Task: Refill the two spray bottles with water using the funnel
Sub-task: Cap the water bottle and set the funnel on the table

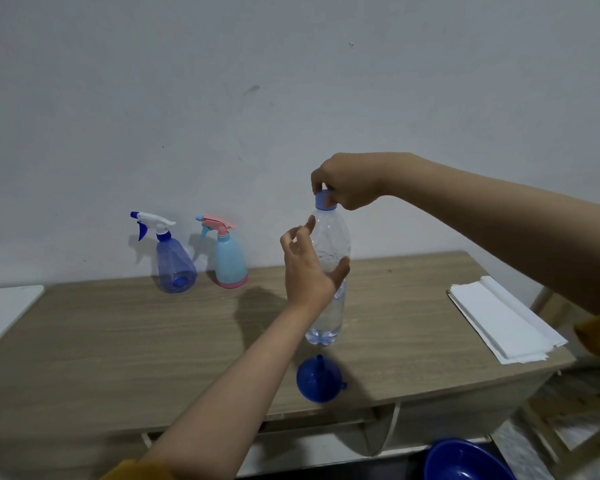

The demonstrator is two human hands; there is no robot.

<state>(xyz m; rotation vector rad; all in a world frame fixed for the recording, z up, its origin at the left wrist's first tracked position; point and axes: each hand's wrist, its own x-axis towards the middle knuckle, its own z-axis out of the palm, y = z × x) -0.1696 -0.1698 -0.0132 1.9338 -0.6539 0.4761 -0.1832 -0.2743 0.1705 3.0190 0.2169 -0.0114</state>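
A clear water bottle (330,237) with a blue cap (324,199) stands upright on the wooden table (118,341). My right hand (347,181) pinches the cap from above. My left hand (309,268) is spread open beside the bottle's middle, thumb and fingertips close to it or just touching. A blue funnel (318,380) lies mouth down in front of the bottle near the table's front edge. At the back left stand two spray bottles with their heads on: a translucent blue one (174,265) with a white trigger and a light blue one (230,261) with a pink trigger.
A stack of white paper towels (503,320) lies at the table's right end. A blue basin (465,462) sits on the floor below the front right. A white surface (4,306) adjoins the table on the left. The wall is right behind.
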